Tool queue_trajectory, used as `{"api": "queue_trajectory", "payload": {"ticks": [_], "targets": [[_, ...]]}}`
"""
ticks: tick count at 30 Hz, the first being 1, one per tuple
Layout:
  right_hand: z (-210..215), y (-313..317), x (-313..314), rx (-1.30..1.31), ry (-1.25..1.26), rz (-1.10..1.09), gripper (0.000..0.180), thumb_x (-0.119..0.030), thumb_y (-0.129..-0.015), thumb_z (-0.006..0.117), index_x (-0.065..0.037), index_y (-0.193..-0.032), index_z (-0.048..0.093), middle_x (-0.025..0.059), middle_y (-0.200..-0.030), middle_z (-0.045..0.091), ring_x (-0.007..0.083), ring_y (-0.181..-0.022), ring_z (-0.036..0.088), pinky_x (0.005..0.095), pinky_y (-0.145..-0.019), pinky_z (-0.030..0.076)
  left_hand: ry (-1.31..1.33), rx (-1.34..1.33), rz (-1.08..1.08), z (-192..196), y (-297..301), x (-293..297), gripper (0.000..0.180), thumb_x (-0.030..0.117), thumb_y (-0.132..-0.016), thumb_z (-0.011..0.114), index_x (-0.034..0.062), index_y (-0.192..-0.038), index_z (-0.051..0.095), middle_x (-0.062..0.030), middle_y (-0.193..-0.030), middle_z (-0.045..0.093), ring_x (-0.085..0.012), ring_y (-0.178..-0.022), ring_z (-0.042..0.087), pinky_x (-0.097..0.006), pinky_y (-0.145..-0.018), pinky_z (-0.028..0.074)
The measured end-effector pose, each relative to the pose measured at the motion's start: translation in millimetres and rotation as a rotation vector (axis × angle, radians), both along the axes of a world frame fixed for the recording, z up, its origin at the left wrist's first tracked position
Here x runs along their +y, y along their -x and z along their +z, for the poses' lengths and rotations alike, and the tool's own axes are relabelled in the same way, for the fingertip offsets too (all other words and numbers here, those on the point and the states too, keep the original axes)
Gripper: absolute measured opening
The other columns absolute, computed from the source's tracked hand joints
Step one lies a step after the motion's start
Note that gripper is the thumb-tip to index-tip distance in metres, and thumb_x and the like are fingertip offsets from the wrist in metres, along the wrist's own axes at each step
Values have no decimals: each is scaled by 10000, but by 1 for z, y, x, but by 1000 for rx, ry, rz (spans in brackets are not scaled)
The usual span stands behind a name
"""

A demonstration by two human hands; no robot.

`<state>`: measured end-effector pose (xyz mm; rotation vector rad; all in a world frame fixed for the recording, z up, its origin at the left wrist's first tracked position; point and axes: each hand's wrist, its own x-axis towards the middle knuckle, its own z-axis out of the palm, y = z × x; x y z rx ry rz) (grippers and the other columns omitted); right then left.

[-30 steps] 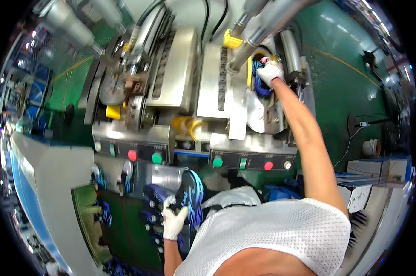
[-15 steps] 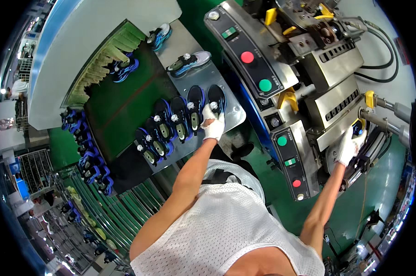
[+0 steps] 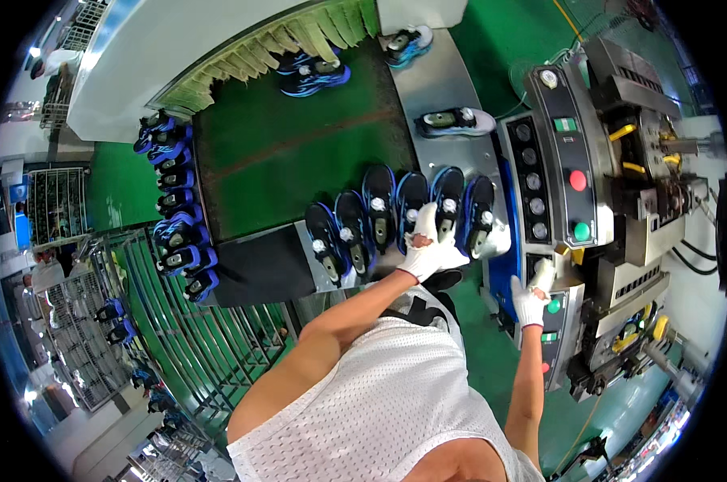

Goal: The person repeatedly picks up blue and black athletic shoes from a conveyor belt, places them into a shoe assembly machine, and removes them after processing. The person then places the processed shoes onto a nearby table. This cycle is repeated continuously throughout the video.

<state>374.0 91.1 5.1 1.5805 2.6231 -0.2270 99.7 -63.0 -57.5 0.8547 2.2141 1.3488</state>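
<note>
My left hand (image 3: 432,251), in a white glove, is at the near ends of a row of black and blue-purple sports shoes. Its thumb and fingers are spread, close to a shoe (image 3: 448,186) and the row's rightmost shoe (image 3: 482,198); whether it touches them I cannot tell. Each shoe has a white bundle on top and a greenish insert at the opening. My right hand (image 3: 530,299), gloved too, is raised beside the control panel (image 3: 571,321) of a metal machine (image 3: 630,273). Thumb and fingers are apart, and nothing shows in them.
A paler shoe (image 3: 457,122) lies farther along the metal shelf (image 3: 444,80), with another shoe (image 3: 408,45) behind it. More shoes (image 3: 315,79) sit by the fringed opening over the green belt (image 3: 299,161). Several shoes (image 3: 178,233) line the left side.
My view has turned toward the machine. My right hand has left the machine's working end and come back beside the panel. My left hand stays by the shoe row, fingers now more spread.
</note>
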Motion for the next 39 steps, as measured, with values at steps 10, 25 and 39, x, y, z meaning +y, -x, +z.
{"api": "queue_trajectory", "payload": {"ticks": [10,25,39], "targets": [[-73,149,-22,97,305,-341,921,-269,-708,865,16,-1463,422,263,-1357,553,392,-1306,512,444,-1140,372,186,20,68,-36,-40,45,894,278,-834,736,34,-1546,254,-274,-1567,324,-424,-1416,394,-423,-1146,378],[-11,80,-165,1105,516,-1343,773,-520,-711,854,113,-1121,686,191,-1026,725,208,-896,688,370,-777,564,554,-173,-890,89,25,46,767,473,-780,812,-101,-1224,564,-268,-1135,678,-382,-1051,670,-445,-939,519],[112,-20,-360,1833,-908,-2122,526,-254,-795,852,-3,-1199,626,37,-1033,676,131,-846,645,326,-764,538,255,-36,-2115,192,-262,19,753,233,-791,817,-42,-1409,486,-169,-1255,644,-244,-1127,626,-392,-999,487]]}}
